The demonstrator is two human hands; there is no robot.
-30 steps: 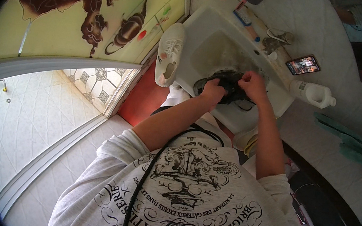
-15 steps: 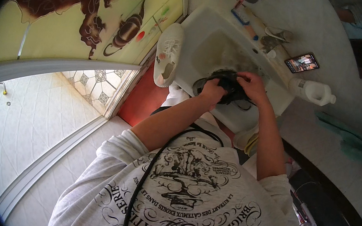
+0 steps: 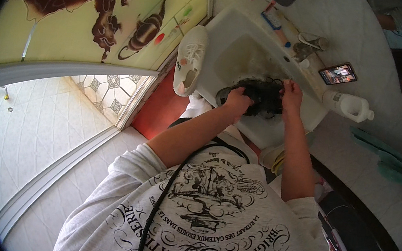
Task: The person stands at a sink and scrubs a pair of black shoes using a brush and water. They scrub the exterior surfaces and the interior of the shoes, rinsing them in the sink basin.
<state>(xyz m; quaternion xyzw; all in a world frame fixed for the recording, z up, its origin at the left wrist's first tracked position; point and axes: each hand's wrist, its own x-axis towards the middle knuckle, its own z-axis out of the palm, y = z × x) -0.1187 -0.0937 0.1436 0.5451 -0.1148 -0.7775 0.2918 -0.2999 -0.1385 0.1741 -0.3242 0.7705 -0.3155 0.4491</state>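
A wet black shoe [image 3: 260, 99] lies in the white sink [image 3: 218, 51], partly in murky, sudsy water. Its outline is dark and hard to make out. My left hand [image 3: 238, 103] grips its left part, with the fingertips hidden in the black material. At the other end, my right hand [image 3: 291, 92] is closed in a pinch on what seems to be a thin dark lace or edge of it. A white lace-up shoe [image 3: 190, 60] rests on the sink's left rim, its toe pointing away from me.
Along the sink's right ledge lie a blue-headed brush [image 3: 276, 27] and a phone [image 3: 338, 74] with a lit screen. A white jug [image 3: 349, 105] lies near the right corner. Farther right is a teal cloth [image 3: 385, 156]. A pale, yellow-edged item [image 3: 272, 159] sits by the near rim.
My right hand has shifted slightly right and its fingers have drawn together. The black shoe is spread wider toward it. My left hand has stayed nearly in place.
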